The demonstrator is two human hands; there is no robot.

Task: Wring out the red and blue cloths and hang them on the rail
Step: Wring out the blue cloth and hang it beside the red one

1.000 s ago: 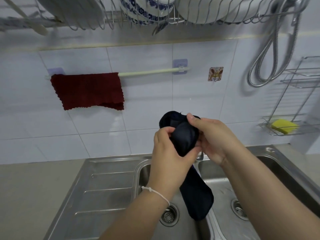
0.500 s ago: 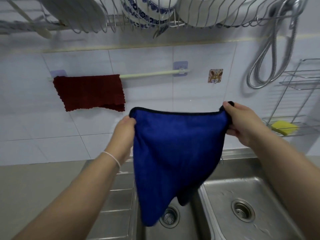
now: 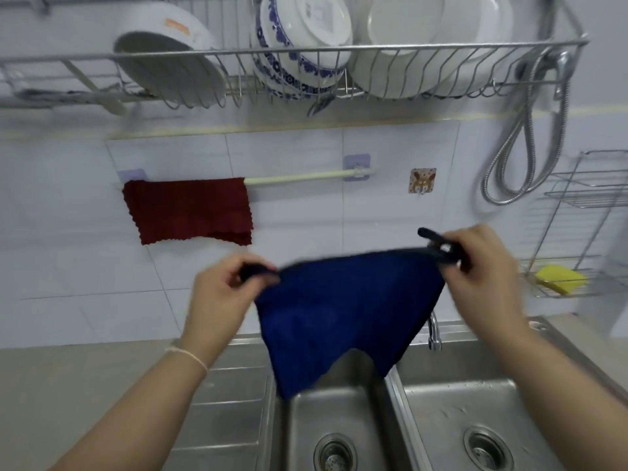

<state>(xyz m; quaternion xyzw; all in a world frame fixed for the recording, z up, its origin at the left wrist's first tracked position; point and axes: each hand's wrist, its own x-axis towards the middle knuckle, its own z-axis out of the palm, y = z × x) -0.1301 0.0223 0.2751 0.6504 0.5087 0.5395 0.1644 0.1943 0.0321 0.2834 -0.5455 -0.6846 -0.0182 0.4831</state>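
Since half a second ago I have raised the spread blue microfibre cloth (image 3: 343, 314) and my view now takes in more of the wire dish rack (image 3: 306, 52).

My left hand (image 3: 221, 294) pinches one top corner and my right hand (image 3: 475, 266) grips the other, over the steel double sink (image 3: 452, 396). Dark red waffle cloth (image 3: 188, 209) hangs at the left end of the white wall rail (image 3: 306, 176).

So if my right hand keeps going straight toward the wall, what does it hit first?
Probably bare tile. The right hand, gripping the blue cloth, points at wall below the rabbit hook, right of the rail. Depth is unclear, but nothing shows between.
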